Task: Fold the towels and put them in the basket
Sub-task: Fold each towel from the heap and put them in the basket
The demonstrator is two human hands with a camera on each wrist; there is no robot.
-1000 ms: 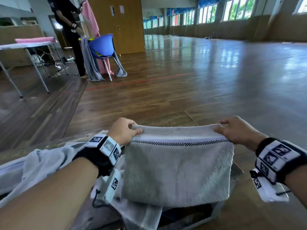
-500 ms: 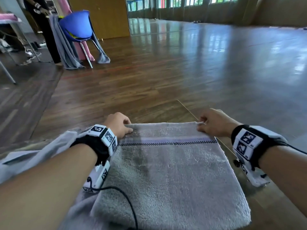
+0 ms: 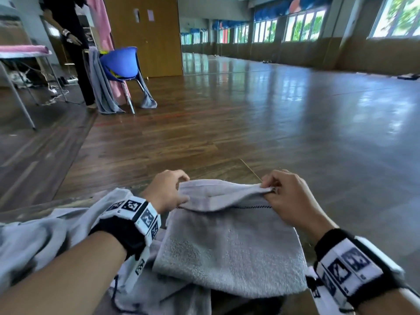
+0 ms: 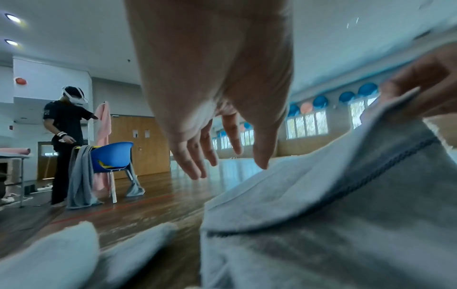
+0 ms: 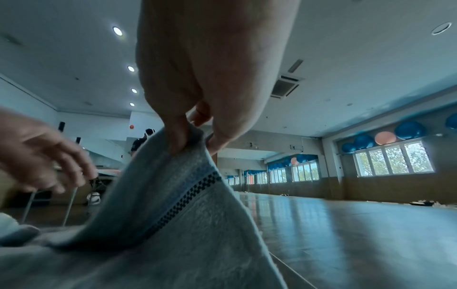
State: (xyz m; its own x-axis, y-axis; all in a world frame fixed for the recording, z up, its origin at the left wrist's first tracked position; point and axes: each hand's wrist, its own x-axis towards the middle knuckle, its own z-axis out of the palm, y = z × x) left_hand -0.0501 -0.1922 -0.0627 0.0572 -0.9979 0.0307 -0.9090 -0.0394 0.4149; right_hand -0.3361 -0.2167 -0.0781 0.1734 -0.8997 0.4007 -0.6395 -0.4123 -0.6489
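Nearest the camera, the grey towel (image 3: 229, 251) is lying folded across the tabletop (image 3: 302, 303), near edge toward the body, far hemmed edge lifted off the surface. Its long axis is running left to right between the two hands, so the far edge is lying directly under and between the fingers, not off to one side.

The right hand (image 3: 288, 201) is pinching the far right corner between thumb and forefinger, fingers (image 5: 176, 136) curled tight on the hem, holding it raised. The left hand (image 3: 167, 192) is sitting at the far left corner; from the head view the thumb is appearing to press the cloth. The left wrist view is showing something else: the fingers (image 4: 197, 156) are hanging fairly straight and spread, with only the thumb tip near the hem. Whether the left hand is truly gripping, I cannot tell. Judgement: both hands are equally near the edge, and the next fold is probably needing that edge drawn toward the body.

Left of the towel, more loose grey cloth (image 3: 45, 237) is lying heaped. The basket is not showing in any view.

Farther off, a blue chair (image 3: 120, 64) draped with cloth is standing on the wooden floor (image 3: 250, 123), another person (image 3: 75, 48) beside it.
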